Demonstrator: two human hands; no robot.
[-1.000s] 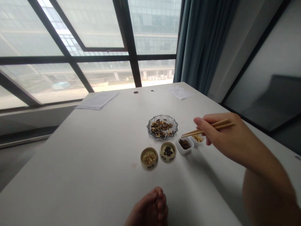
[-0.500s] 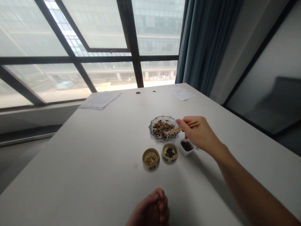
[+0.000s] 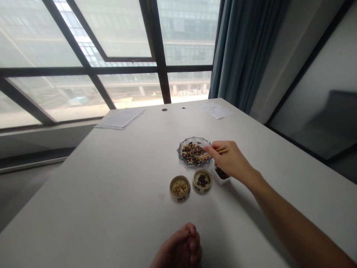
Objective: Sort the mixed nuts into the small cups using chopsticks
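Note:
My right hand (image 3: pixel 225 158) is closed on a pair of wooden chopsticks (image 3: pixel 205 155), whose tips are down among the mixed seeds and nuts (image 3: pixel 192 152) in a clear glass dish (image 3: pixel 180 159) with a scalloped rim. Under that hand, partly hidden, stands a small white container (image 3: pixel 222 182) of dark pieces. Nearer to me are two small round ceramic bowls. The left bowl (image 3: pixel 180 199) contains light-shelled nuts (image 3: pixel 180 188), and the right bowl (image 3: pixel 202 190) dark seeds (image 3: pixel 202 180). My left hand (image 3: pixel 182 245) rests at the bottom edge, fingers curled together, with nothing visible in it.
A stack of paper (image 3: pixel 120 118) lies on the white table (image 3: pixel 111 193) at the far left, and another sheet (image 3: pixel 216 110) at the far right. Two small dark discs sit near the back edge. Beyond are windows and a blue curtain (image 3: pixel 242 48).
My right hand has moved slightly left with the chopsticks, their tips going further into the glass dish. It now covers more of the white container. My left hand has stayed put.

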